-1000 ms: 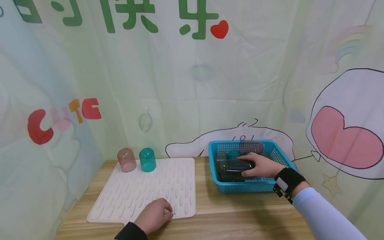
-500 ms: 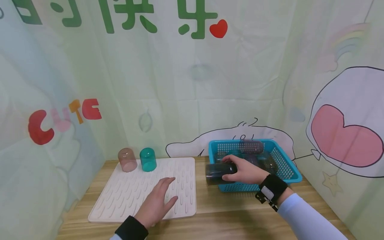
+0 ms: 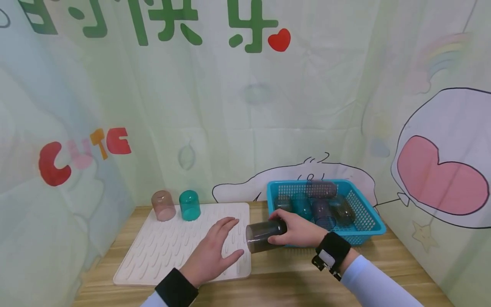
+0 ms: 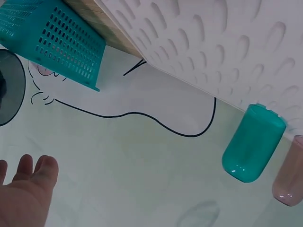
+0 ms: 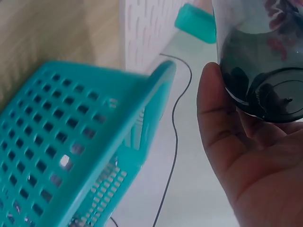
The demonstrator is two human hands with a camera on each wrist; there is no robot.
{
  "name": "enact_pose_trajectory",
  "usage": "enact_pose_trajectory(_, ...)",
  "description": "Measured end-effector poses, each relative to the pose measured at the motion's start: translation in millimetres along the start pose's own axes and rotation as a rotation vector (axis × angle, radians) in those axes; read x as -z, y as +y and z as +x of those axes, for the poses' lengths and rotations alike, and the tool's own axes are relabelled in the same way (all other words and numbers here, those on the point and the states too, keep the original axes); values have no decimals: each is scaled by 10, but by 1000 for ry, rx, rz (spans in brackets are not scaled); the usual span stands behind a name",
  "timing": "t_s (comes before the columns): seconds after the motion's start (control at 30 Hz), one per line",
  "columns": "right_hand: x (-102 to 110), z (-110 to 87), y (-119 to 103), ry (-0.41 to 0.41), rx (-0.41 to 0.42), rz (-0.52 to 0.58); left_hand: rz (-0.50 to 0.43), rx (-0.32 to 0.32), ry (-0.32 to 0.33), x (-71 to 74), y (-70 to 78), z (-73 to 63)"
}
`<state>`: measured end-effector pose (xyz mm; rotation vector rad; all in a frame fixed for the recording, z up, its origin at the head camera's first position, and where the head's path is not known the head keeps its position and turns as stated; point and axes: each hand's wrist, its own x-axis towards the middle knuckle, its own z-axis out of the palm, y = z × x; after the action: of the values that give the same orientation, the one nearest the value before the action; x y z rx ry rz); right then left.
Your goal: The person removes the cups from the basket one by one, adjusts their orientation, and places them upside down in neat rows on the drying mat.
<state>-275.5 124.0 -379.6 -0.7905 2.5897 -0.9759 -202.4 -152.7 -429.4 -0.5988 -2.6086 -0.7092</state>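
Low at the left, up came the fingertips of the left hand (image 4: 26,198), near but apart from a round smoky glass (image 4: 16,97) cut off by the edge! Above sat the turquoise basket (image 4: 71,45), side full of holes, against a strip of wooden bench (image 4: 119,39). Top right, the oval-patterned white mat (image 4: 208,33), with the teal cup (image 4: 254,144) on it and the pink cup (image 4: 290,177) just beside, partly out of view!

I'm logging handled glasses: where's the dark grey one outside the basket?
In the head view, the dark grey glass is in the right hand, just right of the left hand, by the right edge of the white mat.
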Motion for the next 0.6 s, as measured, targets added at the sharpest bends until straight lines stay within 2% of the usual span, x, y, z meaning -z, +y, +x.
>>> enact_pose_trajectory(0.4, -221, 70, -110, -16, 21, 3, 45, -104, -120, -70, 210, 101)
enact_pose_trajectory(0.6, -275, 72, -188, -20, 60, 10, 79, -182, -119, -103, 251, 142)
